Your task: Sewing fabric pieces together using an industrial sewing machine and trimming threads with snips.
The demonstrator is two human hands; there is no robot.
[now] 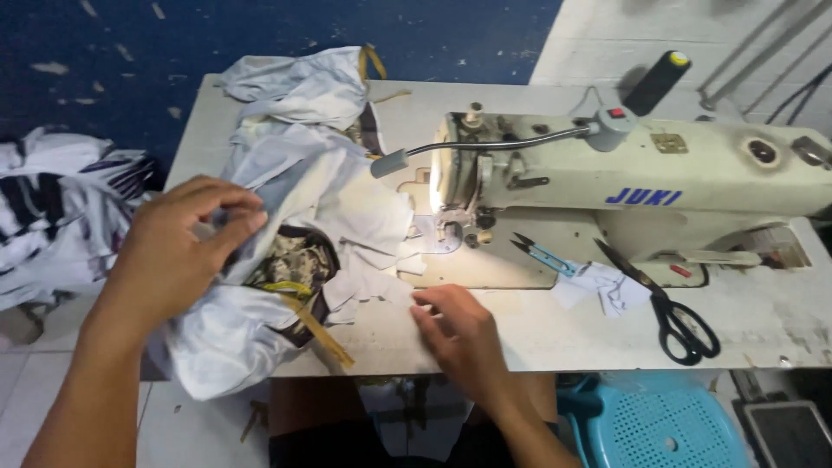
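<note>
The left hand rests on top of a crumpled heap of pale white-grey cloth pieces, its fingers curled and thumb pressed to fingertips, pinching a fold of that cloth near the heap's near-left edge. The heap sprawls along the left part of the pale work surface, its long axis running from the far edge toward the person, and it spills over the near edge. Tucked among the folds is a patch of camouflage-print fabric with a yellow strap, just right of the left hand.

The right hand lies flat on the surface, fingers spread only a little and pointing left, holding nothing that can be made out; its fingertips touch the near-right fringe of the cloth. So the cloth lies to the left of the right hand and under the left, with the left hand nearer the bulk.

Beyond the right hand stands a cream-coloured sewing machine; the heap's right edge reaches its lit needle area. Small blue-handled thread snips and black-handled scissors lie to the right, well apart from both hands.
</note>
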